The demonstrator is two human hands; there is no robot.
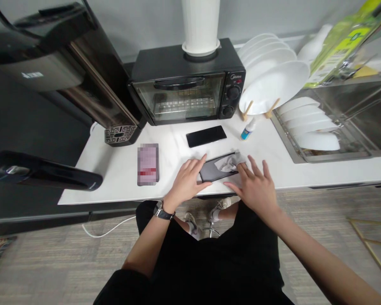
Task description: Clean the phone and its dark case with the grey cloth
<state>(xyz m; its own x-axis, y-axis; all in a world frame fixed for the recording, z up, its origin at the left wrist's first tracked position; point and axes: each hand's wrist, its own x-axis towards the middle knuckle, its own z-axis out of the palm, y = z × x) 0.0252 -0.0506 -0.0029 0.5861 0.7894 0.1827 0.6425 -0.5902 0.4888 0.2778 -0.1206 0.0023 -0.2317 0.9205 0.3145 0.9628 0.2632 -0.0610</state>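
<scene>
A grey phone case (207,171) with a dark rim lies near the counter's front edge. My left hand (186,183) grips its left end, thumb at the near side and fingers at the far side. On its right half is a crumpled pale grey cloth (226,163). Fingers of my right hand (256,186) press on this cloth, while the thumb and other fingers are spread. Just behind the case lies a black phone (206,136), screen up. A small white bottle with a blue label (247,131) stands to the right of the phone.
A pixelated pinkish rectangular item (147,165) lies on the white counter (114,173) at left. Behind are a toaster oven (184,63) and a dark drink machine (104,84). White plates (273,80) stand in a rack beside the sink (365,127).
</scene>
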